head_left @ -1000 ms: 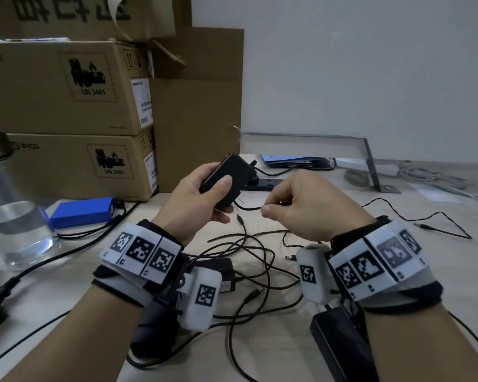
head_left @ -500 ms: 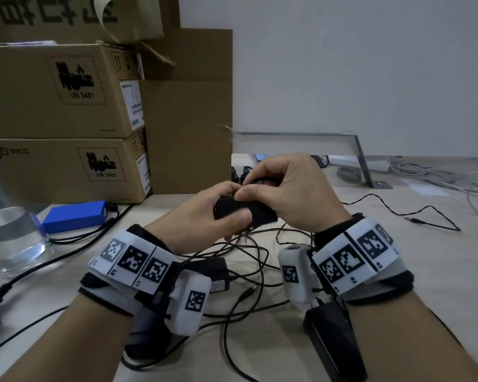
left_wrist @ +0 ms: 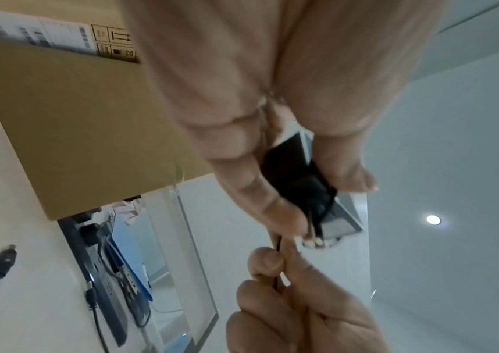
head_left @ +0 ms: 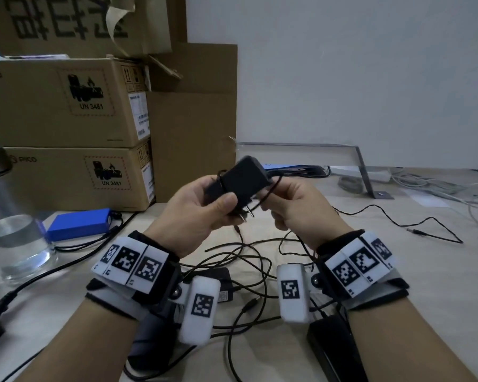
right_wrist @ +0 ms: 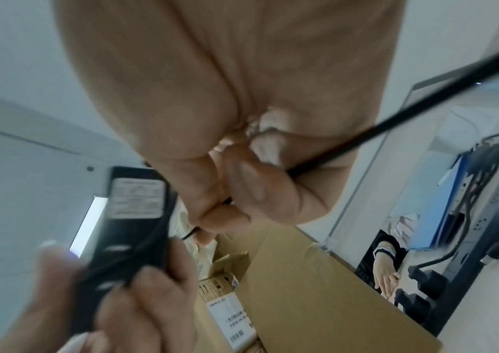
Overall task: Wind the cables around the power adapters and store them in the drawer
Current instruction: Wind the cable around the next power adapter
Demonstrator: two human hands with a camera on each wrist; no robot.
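My left hand (head_left: 202, 205) grips a black power adapter (head_left: 243, 179) above the table, its two plug prongs pointing down toward me. Its thin black cable (head_left: 271, 188) loops round the adapter body to my right hand (head_left: 284, 202), which pinches it just right of the adapter. The right wrist view shows the adapter (right_wrist: 133, 215) with its label and the cable (right_wrist: 393, 124) running out of my pinch. In the left wrist view the adapter (left_wrist: 296, 176) sits between thumb and fingers. No drawer is in view.
A tangle of black cables (head_left: 246, 260) with another small adapter (head_left: 224, 282) lies on the table under my wrists, and a larger black brick (head_left: 334, 348) sits near right. Stacked cardboard boxes (head_left: 66, 106), a blue box (head_left: 80, 224) and a glass jar (head_left: 14, 244) stand left.
My right hand came over the adapter and has drawn back to its right side with the cable, leaving a loop round the body. The adapter now sits higher, prongs toward me.
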